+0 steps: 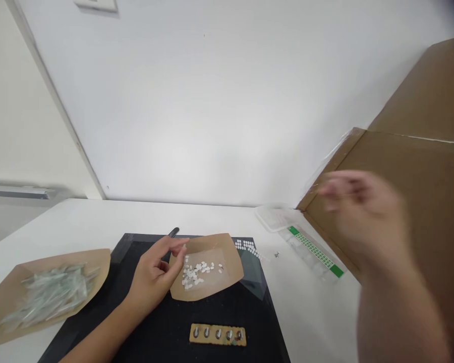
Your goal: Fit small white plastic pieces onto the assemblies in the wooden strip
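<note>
My left hand (pixel 157 267) is over the left edge of a brown paper tray (pixel 227 290), thumb and index finger pinched together. Whatever the pinch holds is too small to make out. Inside the tray lie many small white oval pieces (pixel 196 272), mostly to the left. My right hand (pixel 366 206) is raised at the right in front of the cardboard, smeared by motion, so its fingers cannot be read. Nearer to me, a tan strip (pixel 217 335) with a row of several shiny metal pieces set in it lies on the black mat (pixel 155 333).
At left, another paper tray (pixel 102 262) holds clear plastic packets (pixel 56 292). A dark-handled tool (pixel 174 232) lies behind the mat. White ovals on a sheet (pixel 247 246), tiny metal bits (pixel 277 254), a green-edged strip (pixel 316 251) and a plastic lid (pixel 270 218) sit right. Cardboard (pixel 412 176) stands upright.
</note>
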Available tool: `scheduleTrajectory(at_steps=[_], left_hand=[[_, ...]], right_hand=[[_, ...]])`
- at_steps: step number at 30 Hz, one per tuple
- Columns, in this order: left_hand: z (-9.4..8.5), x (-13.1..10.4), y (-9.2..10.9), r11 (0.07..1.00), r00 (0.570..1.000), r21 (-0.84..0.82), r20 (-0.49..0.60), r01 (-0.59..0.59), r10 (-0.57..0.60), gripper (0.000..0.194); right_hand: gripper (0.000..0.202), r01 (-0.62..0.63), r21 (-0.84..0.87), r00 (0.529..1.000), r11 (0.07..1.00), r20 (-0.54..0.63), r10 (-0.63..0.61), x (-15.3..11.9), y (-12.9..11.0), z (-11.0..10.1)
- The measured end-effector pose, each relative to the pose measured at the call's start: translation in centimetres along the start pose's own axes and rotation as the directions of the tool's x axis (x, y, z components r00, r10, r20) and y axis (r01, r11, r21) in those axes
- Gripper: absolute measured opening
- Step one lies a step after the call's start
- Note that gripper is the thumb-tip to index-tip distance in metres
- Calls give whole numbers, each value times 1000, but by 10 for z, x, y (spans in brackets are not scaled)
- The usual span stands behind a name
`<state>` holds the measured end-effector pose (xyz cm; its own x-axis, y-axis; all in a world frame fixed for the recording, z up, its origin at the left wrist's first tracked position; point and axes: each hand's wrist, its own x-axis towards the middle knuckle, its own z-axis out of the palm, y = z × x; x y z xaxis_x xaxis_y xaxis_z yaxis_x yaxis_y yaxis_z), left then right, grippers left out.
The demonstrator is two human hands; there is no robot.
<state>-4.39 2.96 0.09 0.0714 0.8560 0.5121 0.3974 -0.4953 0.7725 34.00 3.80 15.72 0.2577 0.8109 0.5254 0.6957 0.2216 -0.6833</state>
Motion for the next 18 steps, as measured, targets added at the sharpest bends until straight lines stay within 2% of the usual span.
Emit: scheduleTrajectory(at_steps=[1,3,6,8,11,13,15,18], left_hand=[[0,0,0,1000,1000,12,8,-26,26,27],[0,-1,0,995,996,45,20,-87,86,25],[0,-1,1,978,985,118,24,-174,172,24],[0,-1,5,958,972,163,28,-236,235,21],[0,-1,12,923,944,201,32,-329,329,16],[0,-2,16,926,946,199,19,-322,325,13],[1,-4,19,954,967,160,29,-254,253,13],[3,-6,21,999,997,-31,78,-14,16,15]], right_hand=[[28,-46,-48,991,998,121,52,1,5,17],[19,-118,-152,922,981,350,165,2,19,58],[6,-122,-245,825,962,514,236,-2,39,110],[4,-94,-281,776,955,580,247,-6,48,128],[9,-47,-308,726,950,643,244,-9,50,129],[10,-21,-315,708,949,665,237,-9,44,121],[12,-2,-319,710,948,667,226,-9,31,111],[30,33,-293,753,956,636,169,-15,0,100]])
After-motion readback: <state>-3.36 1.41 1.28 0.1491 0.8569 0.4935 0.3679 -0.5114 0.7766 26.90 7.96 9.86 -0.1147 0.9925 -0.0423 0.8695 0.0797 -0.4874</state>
